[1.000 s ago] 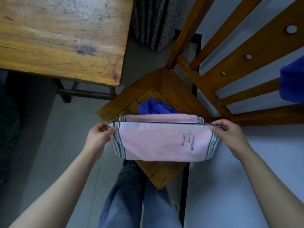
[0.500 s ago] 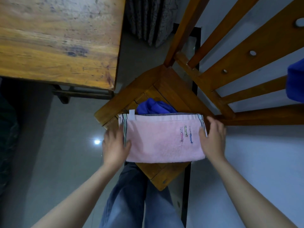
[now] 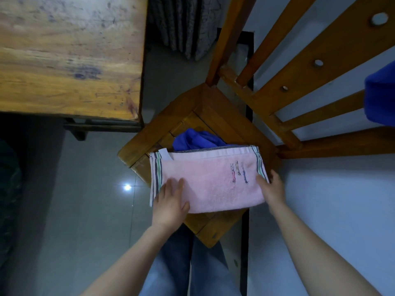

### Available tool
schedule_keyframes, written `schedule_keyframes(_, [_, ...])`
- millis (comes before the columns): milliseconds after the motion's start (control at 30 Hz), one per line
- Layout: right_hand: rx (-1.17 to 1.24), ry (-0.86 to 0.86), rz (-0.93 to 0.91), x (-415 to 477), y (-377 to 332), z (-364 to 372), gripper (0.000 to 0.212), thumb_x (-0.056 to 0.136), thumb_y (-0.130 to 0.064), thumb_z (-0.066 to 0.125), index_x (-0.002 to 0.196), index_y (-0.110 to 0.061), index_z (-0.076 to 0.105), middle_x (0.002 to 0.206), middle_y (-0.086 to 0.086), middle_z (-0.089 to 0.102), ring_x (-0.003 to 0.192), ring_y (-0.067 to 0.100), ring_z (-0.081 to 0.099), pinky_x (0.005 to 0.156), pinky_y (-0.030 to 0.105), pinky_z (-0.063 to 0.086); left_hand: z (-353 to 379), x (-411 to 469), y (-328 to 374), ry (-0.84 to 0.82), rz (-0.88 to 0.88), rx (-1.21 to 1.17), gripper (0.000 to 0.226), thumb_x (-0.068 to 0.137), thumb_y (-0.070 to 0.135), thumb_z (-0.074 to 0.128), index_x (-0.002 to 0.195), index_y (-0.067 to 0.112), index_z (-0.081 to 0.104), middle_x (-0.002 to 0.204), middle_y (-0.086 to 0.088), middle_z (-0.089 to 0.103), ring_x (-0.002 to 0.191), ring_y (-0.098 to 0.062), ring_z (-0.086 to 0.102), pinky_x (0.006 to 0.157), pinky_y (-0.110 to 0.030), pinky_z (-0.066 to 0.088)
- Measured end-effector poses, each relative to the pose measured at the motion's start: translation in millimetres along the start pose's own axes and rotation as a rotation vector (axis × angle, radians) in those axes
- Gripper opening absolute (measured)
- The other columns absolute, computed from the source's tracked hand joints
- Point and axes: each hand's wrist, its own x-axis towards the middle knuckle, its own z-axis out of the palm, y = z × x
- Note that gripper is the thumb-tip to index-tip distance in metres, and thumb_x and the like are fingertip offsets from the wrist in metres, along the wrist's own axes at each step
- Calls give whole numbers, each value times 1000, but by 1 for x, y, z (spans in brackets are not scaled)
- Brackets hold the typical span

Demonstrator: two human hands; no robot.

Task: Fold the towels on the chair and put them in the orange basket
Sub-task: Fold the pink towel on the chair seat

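A pink towel (image 3: 210, 180) with striped ends lies folded flat on the wooden chair seat (image 3: 215, 116). My left hand (image 3: 171, 201) rests flat on its near left corner, fingers spread. My right hand (image 3: 272, 189) presses on its right end, fingers apart. A crumpled blue towel (image 3: 196, 139) lies on the seat just behind the pink one, partly hidden by it. Another blue cloth (image 3: 380, 97) hangs at the right edge by the chair back. No orange basket is in view.
A wooden table (image 3: 68, 54) stands to the left, its corner close to the chair. The chair back's slats (image 3: 299, 67) rise at the upper right. A dark curtain (image 3: 183, 24) hangs beyond. My jeans-clad legs (image 3: 186, 259) are below the seat's front corner.
The pink towel, held up folded by its ends a second ago, now lies flat on the seat. Both hands let go of the ends and moved down onto its near part.
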Motion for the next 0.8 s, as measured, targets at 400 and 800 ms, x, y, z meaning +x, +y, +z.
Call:
schedule_keyframes(400, [-6,-202,-49,-29,-13,-43,10,88,-4,58,98,-6,58,99,13,61,71,12,56,57,23,43,5,-16,-28,67,-195,-373,58,93,24,48,146,18,25,154,-11,18,138,-33,21,109,-42,26])
schedule_keyframes(800, [-620,-100,-880,-165,-60,31,13,80,-27,50,77,-15,47,91,1,54,76,19,50,55,25,30,-10,-15,-37,219,-496,-1210,30,93,7,45,121,0,57,121,-16,59,96,-17,51,79,-24,38])
